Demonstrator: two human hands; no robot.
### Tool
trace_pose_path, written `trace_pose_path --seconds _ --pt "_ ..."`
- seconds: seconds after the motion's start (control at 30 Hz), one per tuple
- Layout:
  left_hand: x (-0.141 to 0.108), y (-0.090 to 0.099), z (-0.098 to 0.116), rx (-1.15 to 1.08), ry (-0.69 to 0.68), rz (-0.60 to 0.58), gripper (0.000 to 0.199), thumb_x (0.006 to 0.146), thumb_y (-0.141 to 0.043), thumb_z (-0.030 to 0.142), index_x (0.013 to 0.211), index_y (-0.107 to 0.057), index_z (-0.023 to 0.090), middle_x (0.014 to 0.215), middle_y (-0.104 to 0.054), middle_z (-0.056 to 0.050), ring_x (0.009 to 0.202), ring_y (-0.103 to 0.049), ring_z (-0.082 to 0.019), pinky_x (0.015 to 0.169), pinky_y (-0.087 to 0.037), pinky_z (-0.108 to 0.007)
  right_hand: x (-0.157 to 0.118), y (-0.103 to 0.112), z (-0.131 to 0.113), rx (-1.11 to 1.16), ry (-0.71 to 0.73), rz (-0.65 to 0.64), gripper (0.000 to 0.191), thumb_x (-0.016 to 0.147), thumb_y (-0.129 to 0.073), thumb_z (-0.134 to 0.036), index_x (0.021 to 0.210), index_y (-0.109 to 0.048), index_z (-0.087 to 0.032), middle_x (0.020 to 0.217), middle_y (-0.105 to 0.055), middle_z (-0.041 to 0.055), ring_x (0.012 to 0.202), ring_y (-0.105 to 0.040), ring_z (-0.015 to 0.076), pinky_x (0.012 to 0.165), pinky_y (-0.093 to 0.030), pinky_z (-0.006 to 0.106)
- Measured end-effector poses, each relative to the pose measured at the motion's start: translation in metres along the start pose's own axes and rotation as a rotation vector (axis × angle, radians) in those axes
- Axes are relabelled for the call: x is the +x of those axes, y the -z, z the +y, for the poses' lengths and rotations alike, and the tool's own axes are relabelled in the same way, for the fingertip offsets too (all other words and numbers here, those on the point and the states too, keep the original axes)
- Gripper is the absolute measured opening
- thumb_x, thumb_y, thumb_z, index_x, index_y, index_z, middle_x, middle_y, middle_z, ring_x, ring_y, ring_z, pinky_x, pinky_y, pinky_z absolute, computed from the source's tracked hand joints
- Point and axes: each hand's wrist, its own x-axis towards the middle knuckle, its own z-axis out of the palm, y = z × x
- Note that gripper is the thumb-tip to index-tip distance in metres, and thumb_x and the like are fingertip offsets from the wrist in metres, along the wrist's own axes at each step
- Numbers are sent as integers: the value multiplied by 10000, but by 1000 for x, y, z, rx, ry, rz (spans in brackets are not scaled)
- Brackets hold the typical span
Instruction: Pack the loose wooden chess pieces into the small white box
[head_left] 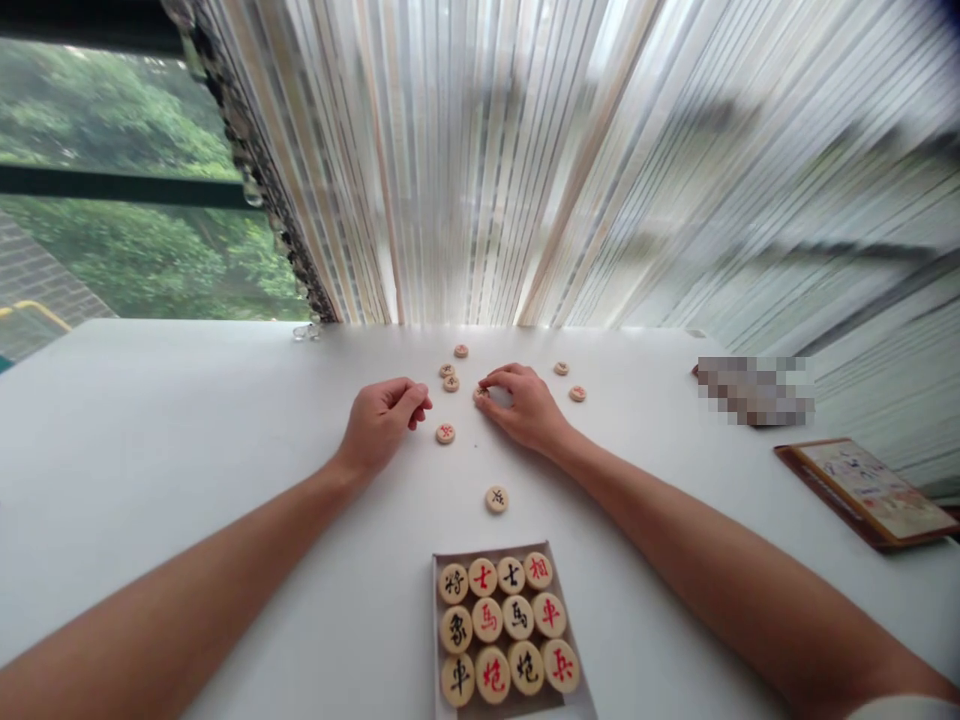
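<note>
right hand (pixel 525 408): pinching xiangqi piece (pixel 478 395) by rim, likely for purchase, toward table's (pixel 225 420) far edge; left hand (pixel 380 422): curled, contents unclear.

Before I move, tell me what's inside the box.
The box shows twelve round game pieces in three rows of four, marked red or black. Anything under them is hidden, and the near end runs out of view.

Pale, smooth wooden discs (pixel 496 500) lie on a glossy white tabletop (pixel 300 580).
</note>
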Motion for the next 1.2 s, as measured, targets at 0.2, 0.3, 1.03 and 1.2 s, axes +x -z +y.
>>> trace_pose_path --seconds 0.2,0.3,1.03,1.2 --pt "0 0 -1 5 -12 -1 305 888 -637 364 678 -695 151 589 -607 -31 521 -506 -114 497 -365 -239 0 1 -1 13 29 -14 167 949 -685 -293 1034 -742 -161 1094 -743 114 1059 -644 257 953 -512 412" --pt "1 1 -1 -12 -4 13 297 899 -636 362 698 -695 152 605 -606 -27 526 -504 -114 501 -371 -240 -3 1 -7 75 34 9 242 989 -641 -360 1113 -697 -159 1094 -747 117 945 -668 215 794 -534 344" --pt "0 -2 0 -252 61 25 422 774 -872 480 956 -743 122 767 -709 -64 587 -559 -119 516 -406 -241 -7 14 -24 623 -159 283 323 909 -678 -429 1081 -687 -155 786 -710 46 675 -635 140 596 -484 255" --pt "3 0 -1 -316 120 52 452 734 -885 464 962 -730 106 809 -739 -92 613 -598 -125 525 -426 -238 7 18 1 623 -256 390 274 910 -548 -434 939 -622 -172 650 -612 -2 508 -469 106 480 -352 229"
